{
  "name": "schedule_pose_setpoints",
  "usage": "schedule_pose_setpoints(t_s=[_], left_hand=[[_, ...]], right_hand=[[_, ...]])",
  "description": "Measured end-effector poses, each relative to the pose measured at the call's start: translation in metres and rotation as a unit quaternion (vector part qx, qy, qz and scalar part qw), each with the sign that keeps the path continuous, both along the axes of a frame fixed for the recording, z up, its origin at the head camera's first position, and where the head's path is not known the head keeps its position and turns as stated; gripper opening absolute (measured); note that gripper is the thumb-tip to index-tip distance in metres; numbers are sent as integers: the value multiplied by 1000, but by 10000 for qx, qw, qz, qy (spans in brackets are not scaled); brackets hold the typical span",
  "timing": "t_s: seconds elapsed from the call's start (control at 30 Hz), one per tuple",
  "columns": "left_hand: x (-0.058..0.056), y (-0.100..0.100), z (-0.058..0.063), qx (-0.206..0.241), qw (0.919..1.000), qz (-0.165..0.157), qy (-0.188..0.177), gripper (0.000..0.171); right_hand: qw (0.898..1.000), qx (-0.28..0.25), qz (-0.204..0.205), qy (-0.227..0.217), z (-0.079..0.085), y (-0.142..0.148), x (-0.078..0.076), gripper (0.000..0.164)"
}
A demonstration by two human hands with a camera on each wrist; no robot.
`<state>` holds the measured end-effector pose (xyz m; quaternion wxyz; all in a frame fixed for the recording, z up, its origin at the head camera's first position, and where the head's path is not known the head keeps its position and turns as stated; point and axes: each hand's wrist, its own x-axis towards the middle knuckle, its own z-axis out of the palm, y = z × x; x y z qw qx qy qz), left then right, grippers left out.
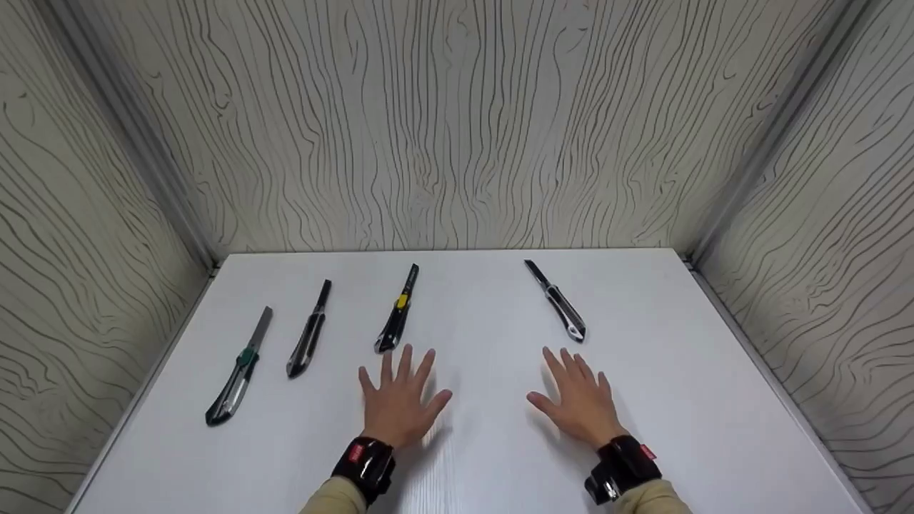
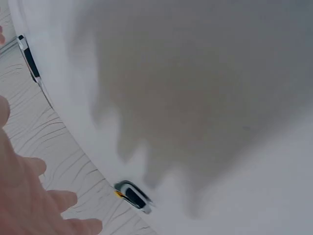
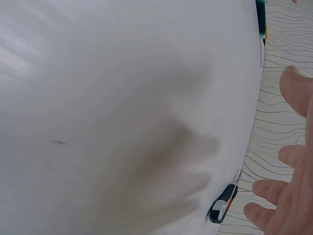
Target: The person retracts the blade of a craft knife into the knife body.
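Both hands are spread with straight fingers over the white table and hold nothing. My left hand point(image 1: 398, 403) is just in front of a black utility knife with a yellow slider point(image 1: 392, 325). Beyond the fingertips of my right hand point(image 1: 580, 403) lies a silver-and-black utility knife point(image 1: 566, 313). Farther left are a dark utility knife point(image 1: 307, 345) and one with a green slider point(image 1: 234, 385). Every blade end points toward the back. In the left wrist view, the yellow-marked knife point(image 2: 133, 196) appears past the fingers; the right wrist view has a knife point(image 3: 223, 203) near the fingertips.
The white tabletop point(image 1: 478, 314) meets a wood-patterned back panel point(image 1: 443, 128). Similar panels point(image 1: 57, 214) rise at both sides, joined by grey corner posts point(image 1: 132, 128). Black bands point(image 1: 365, 467) circle both wrists. Shadows of the hands fall on the table.
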<state>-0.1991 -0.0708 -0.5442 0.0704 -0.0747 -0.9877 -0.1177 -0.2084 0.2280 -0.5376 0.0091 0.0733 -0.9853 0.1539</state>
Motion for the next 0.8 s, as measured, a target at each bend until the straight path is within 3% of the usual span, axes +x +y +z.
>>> schedule_pose_setpoints(t_s=[0.13, 0.3, 0.57, 0.8], left_hand=[[-3, 13, 6, 233, 9993, -262, -118, 67], [-8, 31, 16, 151, 9986, -462, -211, 61], [-24, 51, 27, 166, 9977, -458, -460, 47], [-38, 62, 28, 160, 9963, -462, -704, 41]], right_hand=[[9998, 22, 162, -107, 4, 3, -5, 76], [9993, 170, 189, -289, 12, 8, -14, 72], [9978, 567, 178, -285, 29, 14, -33, 59], [9974, 639, 97, -311, 33, 19, -54, 57]])
